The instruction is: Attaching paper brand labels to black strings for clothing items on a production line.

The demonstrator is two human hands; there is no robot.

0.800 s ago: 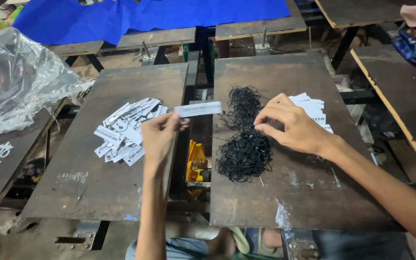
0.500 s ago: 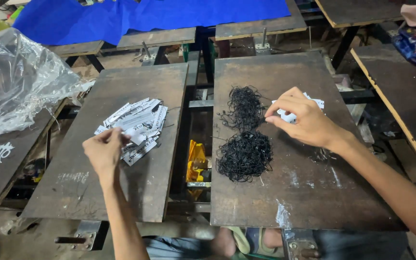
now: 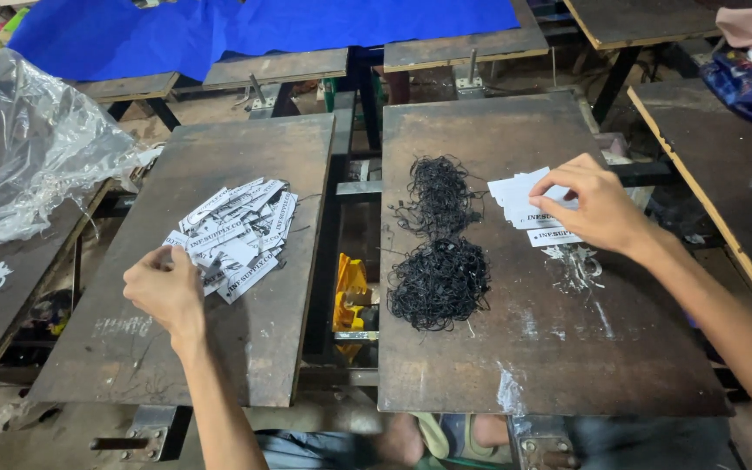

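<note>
Two hands had moved apart: left hand (image 3: 165,292) dropped its tag on the pile of tags (image 3: 237,231) and was empty; right hand (image 3: 594,204) pinched a new tag from the small stack (image 3: 524,204).

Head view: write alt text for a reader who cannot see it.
A person's left hand rests at a heap of white printed tags on the left dark board, while the right hand touches a small tag stack on the right board, beside two tangles of black string.
</note>
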